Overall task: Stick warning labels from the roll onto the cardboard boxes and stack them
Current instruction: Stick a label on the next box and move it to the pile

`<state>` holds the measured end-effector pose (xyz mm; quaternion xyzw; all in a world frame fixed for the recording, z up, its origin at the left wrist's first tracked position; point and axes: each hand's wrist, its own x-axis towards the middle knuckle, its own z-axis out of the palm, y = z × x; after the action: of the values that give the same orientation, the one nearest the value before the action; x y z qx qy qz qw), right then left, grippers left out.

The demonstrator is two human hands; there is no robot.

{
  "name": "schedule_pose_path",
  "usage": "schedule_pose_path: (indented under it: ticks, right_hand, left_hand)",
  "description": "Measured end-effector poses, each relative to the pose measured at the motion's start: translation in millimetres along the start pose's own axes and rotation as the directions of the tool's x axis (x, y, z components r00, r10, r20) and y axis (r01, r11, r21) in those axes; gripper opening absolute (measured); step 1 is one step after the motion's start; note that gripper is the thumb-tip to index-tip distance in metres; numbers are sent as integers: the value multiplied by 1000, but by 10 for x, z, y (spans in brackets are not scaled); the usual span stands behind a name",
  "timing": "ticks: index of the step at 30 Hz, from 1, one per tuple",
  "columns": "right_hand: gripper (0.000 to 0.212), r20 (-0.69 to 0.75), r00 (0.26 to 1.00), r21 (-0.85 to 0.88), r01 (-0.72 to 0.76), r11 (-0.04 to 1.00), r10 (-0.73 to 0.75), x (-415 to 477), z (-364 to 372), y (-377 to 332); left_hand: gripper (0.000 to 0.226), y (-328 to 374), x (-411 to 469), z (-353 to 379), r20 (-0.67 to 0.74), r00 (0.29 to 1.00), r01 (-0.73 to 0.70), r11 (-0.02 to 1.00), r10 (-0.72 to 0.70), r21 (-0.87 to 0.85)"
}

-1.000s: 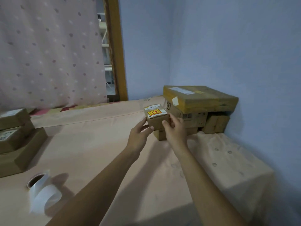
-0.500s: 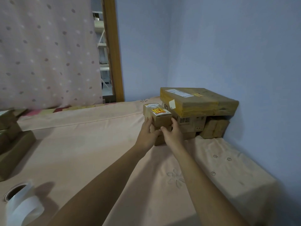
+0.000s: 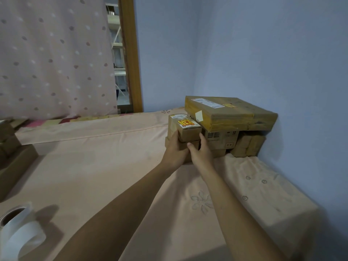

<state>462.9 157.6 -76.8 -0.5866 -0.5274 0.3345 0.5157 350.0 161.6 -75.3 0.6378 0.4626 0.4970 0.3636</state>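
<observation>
Small brown labelled cardboard box [image 3: 185,129], centre frame: light, stiff (judged); left hand [image 3: 176,149] and right hand [image 3: 202,153] grip its sides.

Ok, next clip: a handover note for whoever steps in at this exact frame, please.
Hands: left hand and right hand both grip the small labelled box.
Where: it seems set on a lower box in the stack by the wall, beside the big taped box.
Done: warning label stuck on its top.
Left: release, then label the boxes at the left edge from the label roll and stack them.
</observation>
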Motion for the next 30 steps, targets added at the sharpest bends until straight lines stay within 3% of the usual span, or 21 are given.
schedule_pose_path:
  ticks: [10,14,18,22,26,30]
  right_hand:
    - [61,-50,999,23,-14,1000,15,-178,5,74]
    - [59,-51,999,-7,15,1000,-15,-296,11,-2]
    - [55,-56,993,-104,100,989,-107,-380,20,-133]
    - [51,6,982,-274,183,944,-188,-492,88,-284]
    - [47,115,954,-405,300,864,-277,-682,329,-440]
    - [54,258,926,-508,373,776,-276,-916,703,-672]
  left_hand:
    - [57,3,-111,-104,-49,998,53,992,-47,113]
    - [55,57,-189,-220,-92,990,122,969,-104,215]
    - [47,145,-331,-416,-111,992,98,919,-60,381]
    - [57,124,-525,-770,-77,996,83,784,-45,616]
    - [59,151,-715,-1221,-88,996,70,633,-3,771]
    - [60,198,-955,-1720,-113,994,98,474,3,875]
